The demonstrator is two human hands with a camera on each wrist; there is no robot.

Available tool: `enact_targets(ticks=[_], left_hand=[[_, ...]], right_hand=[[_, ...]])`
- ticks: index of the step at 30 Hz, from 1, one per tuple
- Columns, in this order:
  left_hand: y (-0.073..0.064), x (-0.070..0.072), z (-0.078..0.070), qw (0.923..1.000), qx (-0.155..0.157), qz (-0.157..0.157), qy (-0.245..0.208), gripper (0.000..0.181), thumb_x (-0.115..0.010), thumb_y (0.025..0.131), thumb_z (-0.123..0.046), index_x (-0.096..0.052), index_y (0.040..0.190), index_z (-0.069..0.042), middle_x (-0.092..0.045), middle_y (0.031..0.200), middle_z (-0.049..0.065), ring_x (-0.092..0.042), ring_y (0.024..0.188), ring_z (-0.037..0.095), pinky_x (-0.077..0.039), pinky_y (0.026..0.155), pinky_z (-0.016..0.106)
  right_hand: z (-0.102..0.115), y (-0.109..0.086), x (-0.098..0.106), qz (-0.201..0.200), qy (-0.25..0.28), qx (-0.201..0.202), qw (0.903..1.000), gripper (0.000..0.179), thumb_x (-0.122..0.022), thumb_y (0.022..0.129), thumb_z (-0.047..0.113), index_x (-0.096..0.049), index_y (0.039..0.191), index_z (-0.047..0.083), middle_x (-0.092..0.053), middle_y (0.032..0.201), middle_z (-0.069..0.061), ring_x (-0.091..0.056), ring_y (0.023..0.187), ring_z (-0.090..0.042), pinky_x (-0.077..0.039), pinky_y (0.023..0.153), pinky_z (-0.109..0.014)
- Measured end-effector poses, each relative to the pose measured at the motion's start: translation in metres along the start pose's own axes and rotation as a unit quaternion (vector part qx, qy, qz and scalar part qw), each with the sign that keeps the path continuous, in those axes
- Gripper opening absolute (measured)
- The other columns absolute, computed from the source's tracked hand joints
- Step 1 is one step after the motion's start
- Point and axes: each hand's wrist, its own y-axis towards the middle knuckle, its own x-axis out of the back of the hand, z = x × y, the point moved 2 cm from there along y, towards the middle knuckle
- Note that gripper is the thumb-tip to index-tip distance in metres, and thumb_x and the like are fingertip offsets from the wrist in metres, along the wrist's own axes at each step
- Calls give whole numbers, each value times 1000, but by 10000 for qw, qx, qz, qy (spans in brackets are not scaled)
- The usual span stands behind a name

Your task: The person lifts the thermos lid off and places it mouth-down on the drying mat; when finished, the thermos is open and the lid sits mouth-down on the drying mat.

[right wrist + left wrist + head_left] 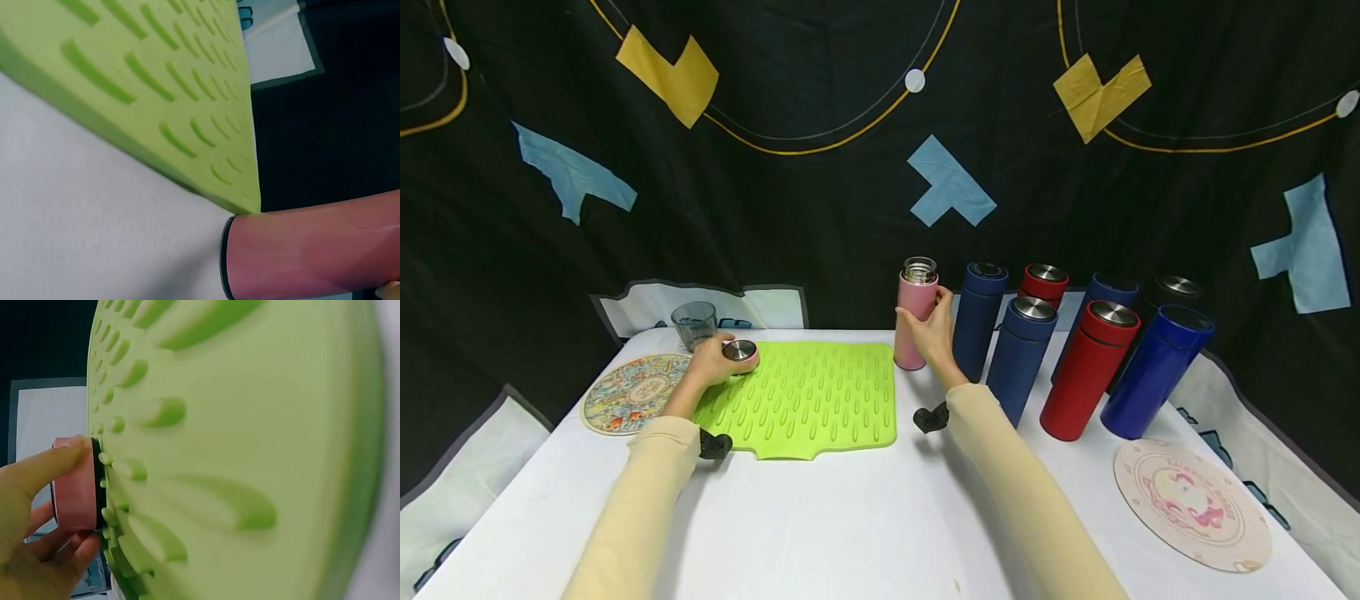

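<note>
A pink thermos bottle (910, 333) with its mouth uncovered stands upright just right of the green drying mat (820, 400). My right hand (934, 329) grips its upper body from the right; the right wrist view shows its dark-rimmed base (300, 256) beside the mat's corner. At the mat's far left corner, my left hand (711, 360) holds a pink bottle lid (741, 353) with a shiny top. In the left wrist view, thumb and fingers pinch the lid (76, 487) by its side, its dark edge against the mat's ridges.
A clear glass (694, 321) stands behind the left hand, near a patterned round placemat (636, 393). Several capped bottles crowd the right, including a red bottle (1088, 371) and a blue bottle (1156, 372). A pink round placemat (1191, 506) lies at the front right.
</note>
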Motion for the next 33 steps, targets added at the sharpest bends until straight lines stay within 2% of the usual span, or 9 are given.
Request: enact_targets(ticks=[4,9,15,21,26,31,33], left_hand=[[-4,4,-1,10000,36,85,-29,81,-76,83,-26,-33,138,15,-42,128,40,-43,116,51,-38,97,59],[-12,9,-2,9997,-127,74,-175,83,-77,82,-22,-31,139,17,-43,126,41,-45,113,51,-40,92,59],[-26,17,-2,9989,-357,-31,-306,83,-78,82,-21,-30,141,13,-37,135,39,-38,124,52,-37,99,61],[-53,29,-7,9963,-655,-178,-525,78,-76,84,-17,-33,143,8,-37,139,35,-37,124,52,-35,99,62],[-74,32,-8,9952,-896,-133,-377,78,-78,82,-20,-35,141,7,-41,135,35,-40,122,53,-39,96,63],[-94,30,-21,9905,-1320,-261,-272,74,-80,80,-19,-41,139,5,-45,134,31,-41,123,50,-43,94,61],[-102,27,-29,9884,-1486,-222,-237,72,-81,79,-17,-44,137,4,-46,135,29,-42,123,48,-44,93,60]], right_hand=[[-2,2,0,40,-165,-61,9998,74,-79,81,16,-32,136,1,-52,131,-22,-55,116,-31,-45,99,-41],[0,0,2,283,-498,-258,9980,80,-78,81,18,-29,142,2,-51,134,-24,-53,118,-32,-44,100,-43],[6,-6,6,275,-586,-360,9973,86,-78,81,18,-26,147,1,-43,144,-21,-45,129,-31,-38,106,-43],[17,-19,14,298,-607,-138,9976,89,-78,82,21,-23,149,2,-33,151,-19,-34,138,-32,-32,110,-47],[27,-36,24,484,-442,35,9978,89,-77,83,24,-24,150,3,-31,153,-17,-30,140,-29,-28,113,-45],[42,-55,37,718,-255,284,9967,87,-79,81,22,-27,149,4,-32,153,-15,-29,141,-27,-26,114,-45],[47,-63,43,888,-163,405,9951,87,-80,81,20,-28,149,5,-32,153,-13,-29,141,-27,-25,114,-44]])
